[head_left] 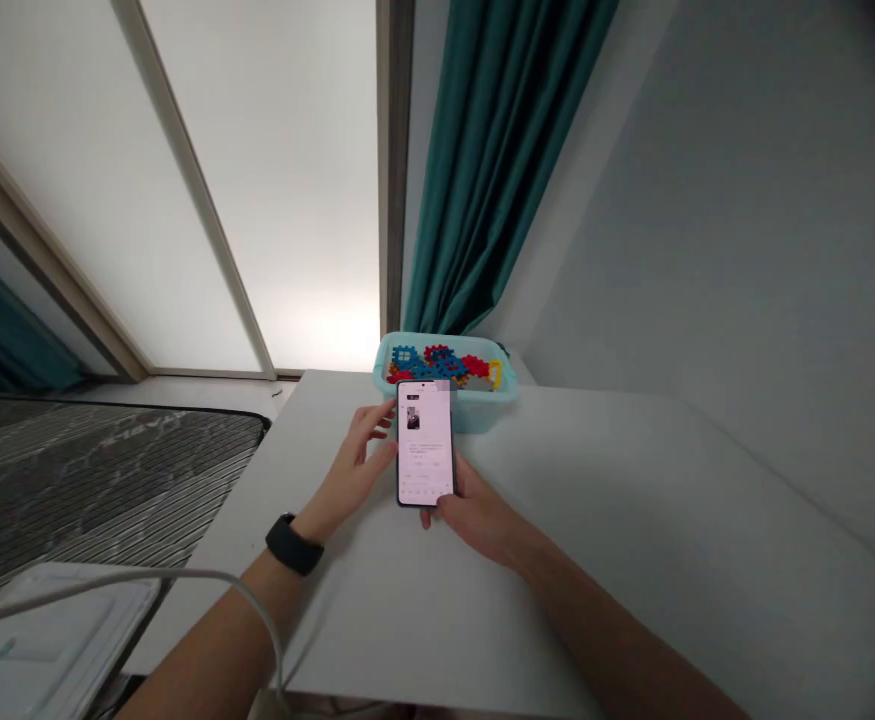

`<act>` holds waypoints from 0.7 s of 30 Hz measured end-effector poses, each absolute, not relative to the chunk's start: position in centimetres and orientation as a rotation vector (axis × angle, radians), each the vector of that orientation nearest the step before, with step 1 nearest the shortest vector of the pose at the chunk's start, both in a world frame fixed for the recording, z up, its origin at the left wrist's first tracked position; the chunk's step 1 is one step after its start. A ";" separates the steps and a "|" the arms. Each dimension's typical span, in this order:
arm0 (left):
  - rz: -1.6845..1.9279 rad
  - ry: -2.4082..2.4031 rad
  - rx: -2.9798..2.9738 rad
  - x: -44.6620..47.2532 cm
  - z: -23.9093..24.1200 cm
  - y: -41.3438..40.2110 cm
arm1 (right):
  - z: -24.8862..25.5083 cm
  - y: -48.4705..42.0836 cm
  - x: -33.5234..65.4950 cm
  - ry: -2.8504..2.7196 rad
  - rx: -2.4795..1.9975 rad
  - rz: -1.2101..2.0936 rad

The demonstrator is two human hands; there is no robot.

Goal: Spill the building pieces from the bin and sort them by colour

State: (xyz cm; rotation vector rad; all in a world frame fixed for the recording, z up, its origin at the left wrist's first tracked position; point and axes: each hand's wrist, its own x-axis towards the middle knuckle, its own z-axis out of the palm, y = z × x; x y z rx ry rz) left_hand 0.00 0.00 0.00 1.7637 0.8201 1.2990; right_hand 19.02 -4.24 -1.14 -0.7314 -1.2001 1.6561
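Observation:
A smartphone (426, 450) with a lit, mostly white screen is held upright over the table. My right hand (474, 505) grips it at the lower right corner, with the thumb over the bottom of the screen. My left hand (358, 455) is at the phone's left edge, thumb and fingers apart, the tips at or very near the edge; whether they touch it is hard to tell. Right behind the phone stands a light blue plastic basket (474, 410). Inside lie red, blue and yellow plastic building pieces (437, 360), partly hidden by the phone.
Both forearms extend over a white table (594, 480). A pale cable (204, 574) arches over my left forearm. At the lower left is a white plastic lid or box (69, 630), beside a grey patterned mattress (122, 480). A teal curtain (497, 170) hangs behind the basket.

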 end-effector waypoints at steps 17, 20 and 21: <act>1.239 0.889 2.009 0.7 -0.4 -0.6 | -1.1 -4.2 19.0 -1.203 -0.716 1.648; 1.240 0.857 1.986 0.5 -0.4 -0.5 | -1.2 -4.2 19.1 -1.211 -0.718 1.641; 1.242 0.852 1.979 0.5 -0.4 -0.5 | -1.2 -4.2 19.1 -1.212 -0.717 1.645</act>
